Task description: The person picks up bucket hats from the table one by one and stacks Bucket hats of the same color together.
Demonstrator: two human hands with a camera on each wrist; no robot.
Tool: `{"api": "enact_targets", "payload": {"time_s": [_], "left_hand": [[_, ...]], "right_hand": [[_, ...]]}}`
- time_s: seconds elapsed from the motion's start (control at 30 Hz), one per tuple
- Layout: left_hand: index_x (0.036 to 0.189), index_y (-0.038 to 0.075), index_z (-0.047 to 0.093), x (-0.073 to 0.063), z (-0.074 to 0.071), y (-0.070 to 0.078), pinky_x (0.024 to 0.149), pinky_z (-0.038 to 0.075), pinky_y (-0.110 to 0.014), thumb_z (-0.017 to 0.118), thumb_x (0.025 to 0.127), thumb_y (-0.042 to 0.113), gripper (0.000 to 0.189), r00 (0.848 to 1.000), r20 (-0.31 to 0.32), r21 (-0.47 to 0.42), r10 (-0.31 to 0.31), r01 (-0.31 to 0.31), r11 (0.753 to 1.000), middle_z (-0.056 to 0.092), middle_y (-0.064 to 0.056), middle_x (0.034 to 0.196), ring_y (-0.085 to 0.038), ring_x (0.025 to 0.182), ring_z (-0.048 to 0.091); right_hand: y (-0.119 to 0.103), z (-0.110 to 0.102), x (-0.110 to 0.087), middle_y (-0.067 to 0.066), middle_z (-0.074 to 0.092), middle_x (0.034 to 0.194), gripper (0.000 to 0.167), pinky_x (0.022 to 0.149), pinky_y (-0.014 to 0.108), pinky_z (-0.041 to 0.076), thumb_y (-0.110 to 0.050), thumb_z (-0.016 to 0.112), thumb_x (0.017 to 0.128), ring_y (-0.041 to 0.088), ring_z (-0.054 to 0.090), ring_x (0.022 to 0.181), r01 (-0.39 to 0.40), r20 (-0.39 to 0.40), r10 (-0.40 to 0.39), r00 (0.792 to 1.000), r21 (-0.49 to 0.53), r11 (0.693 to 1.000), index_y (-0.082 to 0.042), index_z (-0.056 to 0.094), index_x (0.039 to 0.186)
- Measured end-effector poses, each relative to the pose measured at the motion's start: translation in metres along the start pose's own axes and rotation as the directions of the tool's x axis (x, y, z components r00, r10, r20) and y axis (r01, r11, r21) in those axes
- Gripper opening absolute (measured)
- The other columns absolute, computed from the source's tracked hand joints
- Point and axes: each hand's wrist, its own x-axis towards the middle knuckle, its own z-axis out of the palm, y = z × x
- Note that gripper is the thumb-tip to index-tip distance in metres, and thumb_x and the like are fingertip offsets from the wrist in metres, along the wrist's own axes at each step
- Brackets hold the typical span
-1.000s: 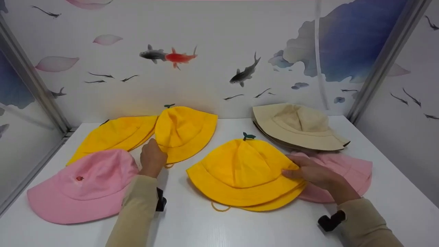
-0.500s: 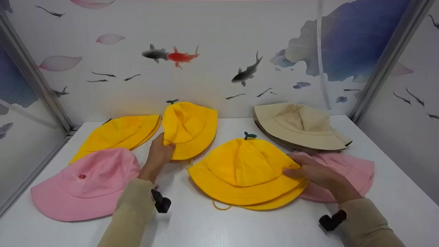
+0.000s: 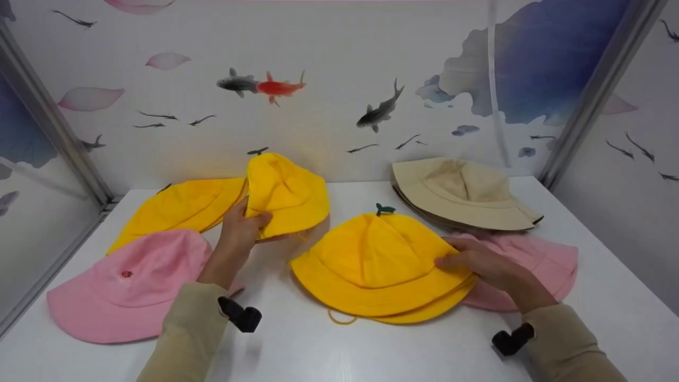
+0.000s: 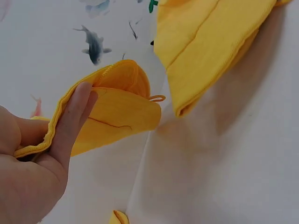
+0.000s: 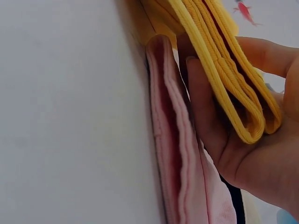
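My left hand pinches the brim of a yellow bucket hat with a green sprout on top, at the back middle. In the left wrist view the thumb is on one side of the brim and the fingers on its inner side. My right hand grips the right edge of stacked yellow sprout hats in front of me; their folded brims lie between thumb and fingers in the right wrist view. An elastic loop hangs below the front hats.
More yellow hats lie back left, behind a pink hat with a strawberry patch. Beige bucket hats are stacked back right. Another pink hat lies partly behind my right hand. Printed panels enclose the white table.
My left hand has taken hold of the back yellow hat's brim and lifted it slightly, turning it away from the yellow hats on the left. The right hand stays on the front hats.
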Motion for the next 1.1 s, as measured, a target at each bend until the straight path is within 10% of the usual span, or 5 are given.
{"api": "enact_targets", "payload": {"time_s": [0.23,0.67,0.8,1.1], "left_hand": [[0.154,0.024,0.035,-0.009,0.012,0.007,0.091,0.059,-0.033,0.058,0.101,0.015,0.059,0.987,0.133,-0.212,0.093,-0.064,0.975,0.050,-0.004,0.146,-0.025,0.124,0.061],[0.147,0.013,0.039,-0.026,0.032,0.013,0.085,0.062,-0.036,0.058,0.100,0.010,0.050,0.913,0.328,-0.382,0.242,-0.106,0.918,0.053,-0.010,0.131,-0.024,0.110,0.065],[0.145,0.010,0.039,-0.033,0.038,0.015,0.080,0.063,-0.034,0.054,0.102,0.007,0.046,0.864,0.409,-0.423,0.295,-0.107,0.900,0.055,-0.008,0.124,-0.021,0.105,0.066],[0.136,0.009,0.044,-0.042,0.048,0.006,0.083,0.062,-0.033,0.058,0.101,0.010,0.038,0.698,0.592,-0.508,0.403,-0.065,0.859,0.059,-0.006,0.116,-0.019,0.101,0.066]], "right_hand": [[-0.001,0.001,0.000,0.010,0.036,0.144,0.072,0.104,0.035,0.042,-0.047,0.068,0.090,0.024,0.047,0.119,-0.009,-0.018,0.008,1.000,-0.059,0.998,-0.019,0.043,0.152],[-0.001,-0.002,0.004,0.009,0.047,0.138,0.084,0.102,0.032,0.046,-0.058,0.071,0.085,0.023,0.049,0.117,0.036,-0.047,-0.041,0.998,-0.091,0.995,-0.016,0.043,0.151],[0.001,-0.003,0.005,0.009,0.046,0.134,0.083,0.099,0.032,0.044,-0.062,0.068,0.085,0.023,0.050,0.115,0.031,-0.042,-0.033,0.999,-0.055,0.998,-0.017,0.044,0.150],[0.003,-0.006,0.004,0.008,0.049,0.130,0.070,0.101,0.029,0.046,-0.065,0.051,0.094,0.024,0.051,0.117,0.049,-0.012,-0.047,0.999,0.143,0.989,-0.015,0.046,0.143]]}}
